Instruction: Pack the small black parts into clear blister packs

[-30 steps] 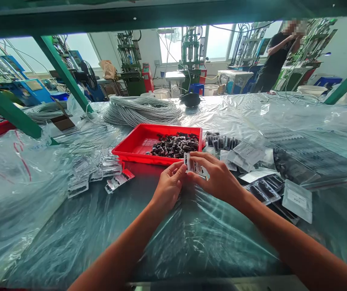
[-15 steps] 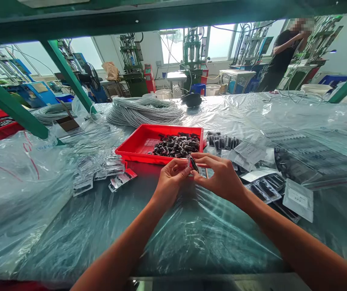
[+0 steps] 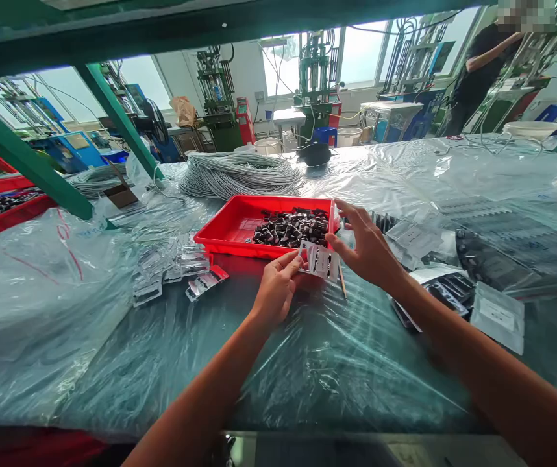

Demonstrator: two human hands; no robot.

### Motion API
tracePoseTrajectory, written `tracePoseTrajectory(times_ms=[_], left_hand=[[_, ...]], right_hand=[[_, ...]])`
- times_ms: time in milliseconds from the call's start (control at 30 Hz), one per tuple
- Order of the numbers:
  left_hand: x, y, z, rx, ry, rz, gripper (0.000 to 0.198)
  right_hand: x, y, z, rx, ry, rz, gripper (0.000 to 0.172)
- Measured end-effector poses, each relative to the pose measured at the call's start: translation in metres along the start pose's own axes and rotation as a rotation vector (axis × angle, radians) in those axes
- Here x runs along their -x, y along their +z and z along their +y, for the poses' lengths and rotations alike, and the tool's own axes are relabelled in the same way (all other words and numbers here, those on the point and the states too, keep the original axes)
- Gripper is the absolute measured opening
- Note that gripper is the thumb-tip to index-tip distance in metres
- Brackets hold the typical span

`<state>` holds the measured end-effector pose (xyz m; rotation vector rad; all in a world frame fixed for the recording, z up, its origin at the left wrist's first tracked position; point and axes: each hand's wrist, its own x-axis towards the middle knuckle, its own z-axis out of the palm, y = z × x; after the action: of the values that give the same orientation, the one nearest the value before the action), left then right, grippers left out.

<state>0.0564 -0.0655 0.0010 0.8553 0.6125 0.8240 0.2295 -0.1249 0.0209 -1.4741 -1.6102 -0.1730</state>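
Between thumb and fingers, my left hand (image 3: 275, 283) pinches a small clear plastic package (image 3: 323, 261) with a white printed face, held just in front of the red tray (image 3: 230, 248). My right hand (image 3: 369, 246) has its fingers spread and nothing visible in them, close by the tray's right corner; whether it touches the rim I cannot tell. Many small black parts (image 3: 291, 228) with shiny ends fill the tray's right half. A thin wooden stick (image 3: 342, 282) lies below my right hand.
Left of the tray lie piled clear packages (image 3: 174, 263) and a red-and-clear one (image 3: 208, 281). Flat packs with black parts (image 3: 448, 292) spread at the right. A coil of grey cable (image 3: 239, 174) sits behind. A person (image 3: 483, 71) stands at the back right.
My right hand has let go of the package and moved right, its fingers spreading. My left hand still holds the package, whose printed face now shows. The view has shifted slightly.
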Motion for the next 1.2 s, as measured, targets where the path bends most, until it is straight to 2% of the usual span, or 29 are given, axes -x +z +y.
tracePoseTrajectory(times_ms=[167, 400, 533, 633, 800, 867, 967, 1033, 1067, 1133, 1200], left_hand=[[-0.002, -0.001, 0.003, 0.054, -0.021, -0.033, 0.016], [0.002, 0.0, 0.001, -0.063, 0.041, -0.13, 0.039], [0.002, -0.002, -0.001, -0.049, 0.06, -0.11, 0.041], [0.002, -0.005, -0.002, -0.017, 0.05, -0.114, 0.04], [0.003, -0.008, -0.002, -0.12, 0.059, -0.199, 0.033], [0.004, -0.007, -0.001, -0.205, 0.083, -0.206, 0.031], [0.006, -0.003, -0.002, -0.32, 0.128, -0.143, 0.032], [0.006, -0.001, -0.003, -0.343, 0.128, -0.085, 0.031], [0.006, -0.001, -0.004, -0.334, 0.113, -0.064, 0.031], [0.004, -0.001, -0.005, -0.276, 0.072, -0.041, 0.028], [0.002, -0.001, -0.005, -0.18, 0.047, -0.053, 0.025]], right_hand=[[0.021, 0.0, -0.009, 0.058, -0.178, -0.165, 0.045], [0.024, 0.005, -0.013, 0.148, -0.293, -0.15, 0.041], [0.026, 0.009, -0.021, 0.178, -0.275, -0.143, 0.045], [0.029, 0.014, -0.027, 0.082, -0.199, -0.149, 0.051], [0.031, 0.017, -0.024, -0.095, -0.057, -0.128, 0.034], [0.032, 0.013, -0.02, -0.078, -0.071, -0.136, 0.03], [0.03, 0.002, -0.018, 0.036, -0.138, -0.144, 0.025], [0.025, -0.006, -0.02, 0.112, -0.158, -0.078, 0.021], [0.021, -0.01, -0.021, 0.128, -0.14, -0.004, 0.02], [0.01, -0.013, -0.021, 0.104, -0.063, 0.161, 0.024], [0.0, -0.012, -0.017, 0.065, -0.002, 0.216, 0.031]])
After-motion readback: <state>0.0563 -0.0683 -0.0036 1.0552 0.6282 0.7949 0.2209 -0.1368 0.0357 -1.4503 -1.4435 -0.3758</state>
